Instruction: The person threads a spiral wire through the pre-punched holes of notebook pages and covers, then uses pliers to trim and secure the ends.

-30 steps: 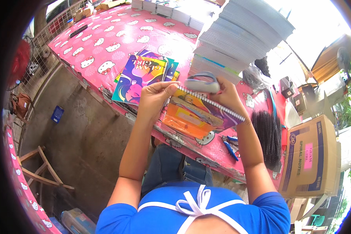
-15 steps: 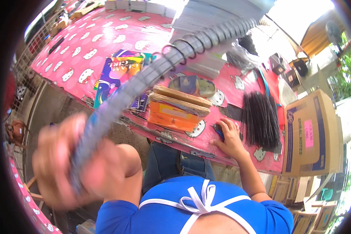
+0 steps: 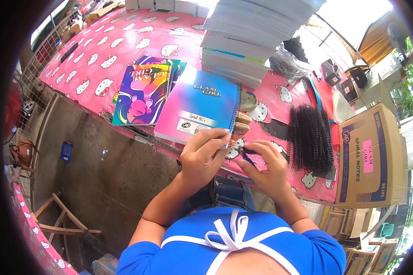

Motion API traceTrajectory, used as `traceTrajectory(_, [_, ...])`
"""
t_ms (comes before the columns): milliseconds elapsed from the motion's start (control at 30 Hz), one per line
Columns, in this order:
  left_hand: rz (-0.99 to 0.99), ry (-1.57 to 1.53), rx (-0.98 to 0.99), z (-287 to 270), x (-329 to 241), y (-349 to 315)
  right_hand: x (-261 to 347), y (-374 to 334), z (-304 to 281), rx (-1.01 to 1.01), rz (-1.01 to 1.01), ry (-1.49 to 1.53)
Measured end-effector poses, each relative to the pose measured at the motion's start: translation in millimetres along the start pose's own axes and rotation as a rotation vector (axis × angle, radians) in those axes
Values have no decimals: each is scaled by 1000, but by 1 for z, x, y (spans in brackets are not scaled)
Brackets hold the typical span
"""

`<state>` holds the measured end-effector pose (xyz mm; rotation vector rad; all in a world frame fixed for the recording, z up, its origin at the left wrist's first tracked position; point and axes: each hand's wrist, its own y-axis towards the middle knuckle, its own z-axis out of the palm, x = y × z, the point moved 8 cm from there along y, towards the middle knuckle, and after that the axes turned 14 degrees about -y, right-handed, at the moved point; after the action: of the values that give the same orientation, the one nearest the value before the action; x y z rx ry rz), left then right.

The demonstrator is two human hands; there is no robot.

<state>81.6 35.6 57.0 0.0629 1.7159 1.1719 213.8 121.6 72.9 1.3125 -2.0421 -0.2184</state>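
Note:
A blue-and-pink spiral notebook lies tilted at the table's near edge, its black coil running down the right side. My left hand pinches its lower right corner by the coil's end. Close beside it, my right hand grips small pliers with dark blue handles, their tip near that corner. Under the notebook's right edge part of a wooden block stand shows; the rest is covered. Behind it peeks the end of a slipper.
Colourful notebooks lie to the left on the pink tablecloth. A tall paper stack stands behind. On the right are a bundle of black spiral coils, a cardboard box and a plastic bag. A wooden frame stands on the floor.
The notebook, held up edge-on and blurred in my left hand, has come down onto the stand. My right hand has lifted the pliers from the table and brought them to the coil's end.

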Motion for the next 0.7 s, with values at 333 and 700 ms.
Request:
traceTrajectory(333, [142, 50, 14, -3, -8, 6, -40, -23, 43, 267, 470, 698])
traceTrajectory(700, [124, 34, -21, -2, -7, 2, -25, -10, 34, 169, 313, 539])
